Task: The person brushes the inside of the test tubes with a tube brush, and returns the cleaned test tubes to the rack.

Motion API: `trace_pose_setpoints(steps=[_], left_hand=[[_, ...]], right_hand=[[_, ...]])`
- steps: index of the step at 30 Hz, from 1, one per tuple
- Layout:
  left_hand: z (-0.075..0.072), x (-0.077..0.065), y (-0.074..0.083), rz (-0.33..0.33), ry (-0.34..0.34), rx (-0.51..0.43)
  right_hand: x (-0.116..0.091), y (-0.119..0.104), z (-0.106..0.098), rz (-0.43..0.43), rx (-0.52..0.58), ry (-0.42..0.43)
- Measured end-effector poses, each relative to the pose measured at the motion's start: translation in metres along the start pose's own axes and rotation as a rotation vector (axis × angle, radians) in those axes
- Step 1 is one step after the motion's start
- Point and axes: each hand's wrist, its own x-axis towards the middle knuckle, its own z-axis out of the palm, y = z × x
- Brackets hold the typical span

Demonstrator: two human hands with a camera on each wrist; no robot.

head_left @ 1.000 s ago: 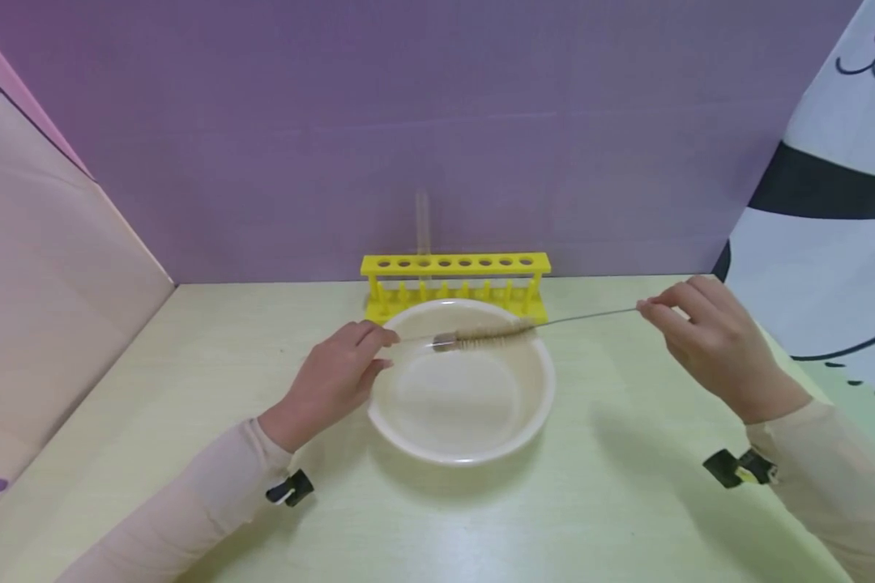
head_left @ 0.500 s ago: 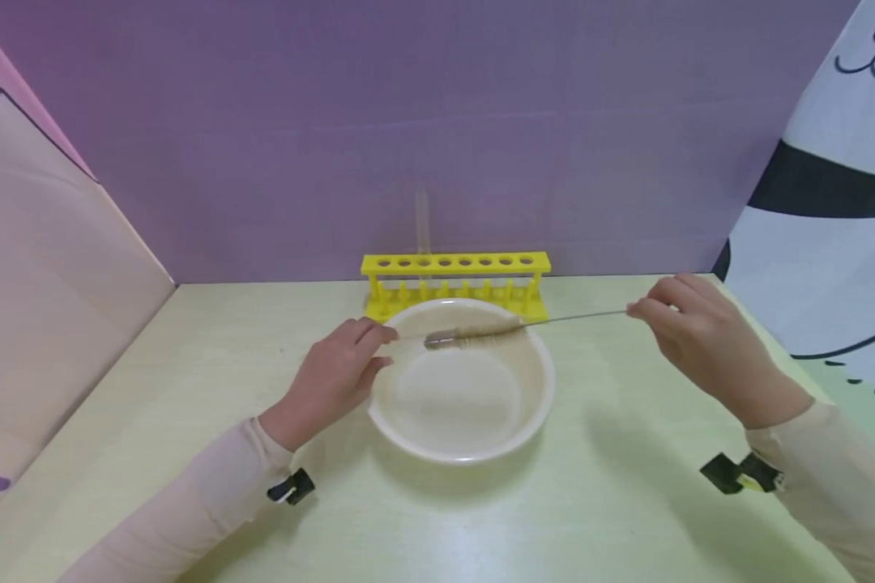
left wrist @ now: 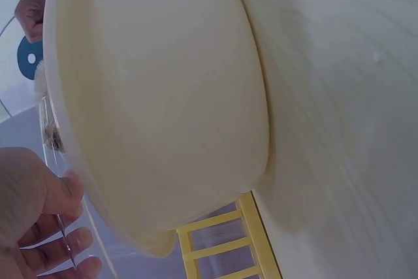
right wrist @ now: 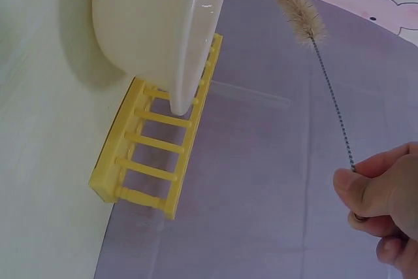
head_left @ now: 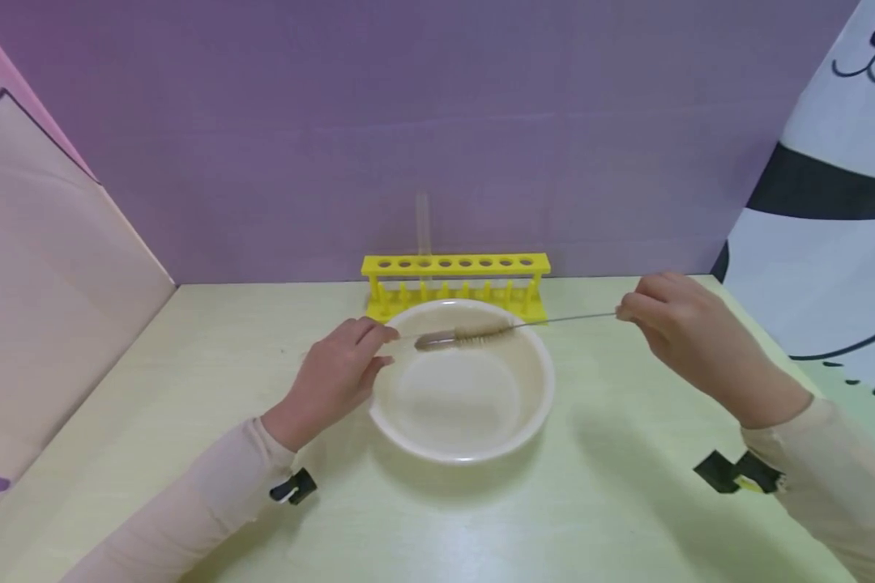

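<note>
Over a cream basin (head_left: pixel 461 455), my left hand (head_left: pixel 331 374) grips a clear test tube (head_left: pixel 407 337) between thumb and fingers, its mouth facing right. My right hand (head_left: pixel 700 352) pinches the thin twisted wire handle (right wrist: pixel 335 106) of a test tube brush (head_left: pixel 484 330). The front part of the tan bristles is inside the tube, pressed flat and dark; the rest stays outside, spread wide. Tube and brush lie almost level, in one line. In the left wrist view the tube runs across the curled fingers (left wrist: pixel 49 253). The right wrist view shows thumb and fingertips closed near the wire's end.
Behind the basin stands a yellow test tube rack (head_left: pixel 455 265), partly hidden by the rim. A second clear test tube (head_left: pixel 423 220) stands upright in it. A purple backdrop (head_left: pixel 262 162) rises behind the pale table (head_left: pixel 226 364).
My right hand has moved left, pushing the brush deeper into the test tube, so more bristles are inside. My left hand and the tube have hardly moved.
</note>
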Motion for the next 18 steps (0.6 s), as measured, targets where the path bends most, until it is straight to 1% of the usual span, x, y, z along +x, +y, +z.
trace_pose_setpoints(steps=[5,12,18], left_hand=[[0.0034,0.0003,0.0012,0.021,0.008,-0.007],[0.0052,0.0008,0.002,0.044,0.048,-0.017],[0.0058,0.0012,0.0021,0.044,0.057,-0.016]], right_hand=[[0.0021,-0.002,-0.0017,0.023,-0.007,-0.035],[0.0033,-0.0038,-0.0038,0.06,0.003,-0.096],[0.0047,-0.004,-0.0034,0.068,0.03,-0.12]])
